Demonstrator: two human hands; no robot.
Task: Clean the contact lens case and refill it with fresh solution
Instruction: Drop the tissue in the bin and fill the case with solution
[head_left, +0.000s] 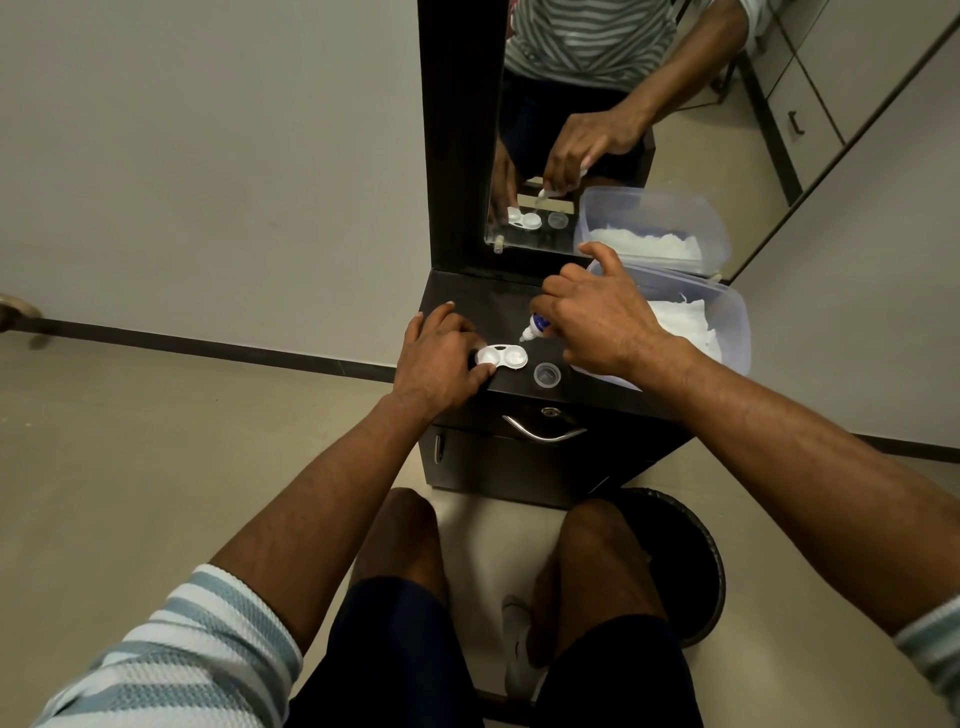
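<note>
A white contact lens case (503, 357) with both wells uncovered lies on the dark cabinet top (467, 301). My left hand (439, 358) pinches the case's left end and holds it flat. My right hand (597, 317) grips a small white solution bottle (535, 328) with a blue label, tilted so that its nozzle points down just above the right well. Most of the bottle is hidden inside my fist. A small clear round cap (546, 374) rests on the top just right of the case.
A clear plastic tub (735, 317) holding white tissue stands at the cabinet's right, partly under my right wrist. A mirror (597, 130) rises behind. Below the top is a drawer with a metal handle (545, 431). A dark round stool (691, 561) stands by my right knee.
</note>
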